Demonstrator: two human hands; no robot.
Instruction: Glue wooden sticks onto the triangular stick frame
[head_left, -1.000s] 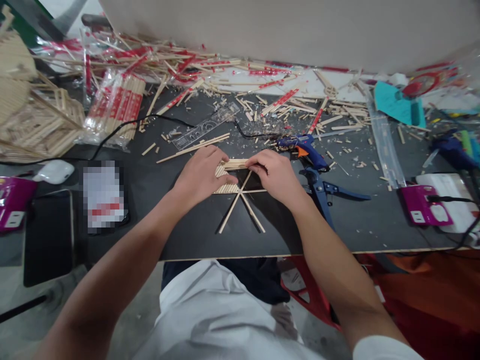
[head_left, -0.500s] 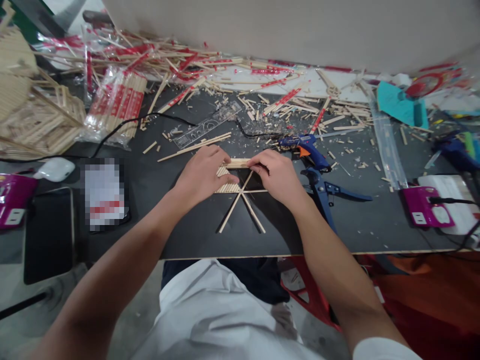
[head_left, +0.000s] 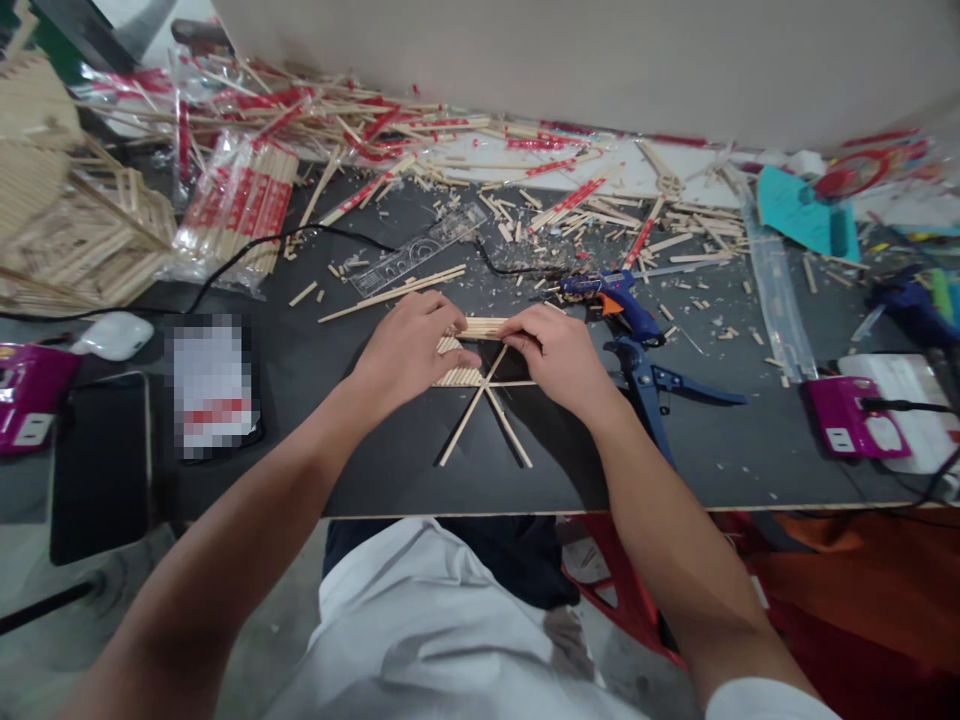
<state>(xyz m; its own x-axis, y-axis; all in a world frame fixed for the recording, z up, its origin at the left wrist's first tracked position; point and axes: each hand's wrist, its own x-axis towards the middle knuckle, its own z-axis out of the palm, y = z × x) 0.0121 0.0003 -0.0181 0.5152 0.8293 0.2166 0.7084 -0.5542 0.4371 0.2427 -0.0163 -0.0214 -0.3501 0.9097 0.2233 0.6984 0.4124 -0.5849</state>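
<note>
A star-shaped frame of wooden sticks lies flat on the dark table, its sticks crossing at one centre. One wedge of it is filled with short parallel sticks. Several sticks lie side by side along the far edge, between my hands. My left hand is closed around the left side of the filled wedge, thumb on its near part. With thumb and fingers pinched, my right hand grips the right end of the far sticks. My fingers partly cover the frame.
A blue glue gun and blue cutters lie right of my right hand. Loose chopsticks and a clear ruler lie beyond my left hand. Wrapped chopsticks, a phone and a purple power block are further out.
The whole view has shifted very slightly. Both hands keep the same hold on the stick frame, with no clear movement.
</note>
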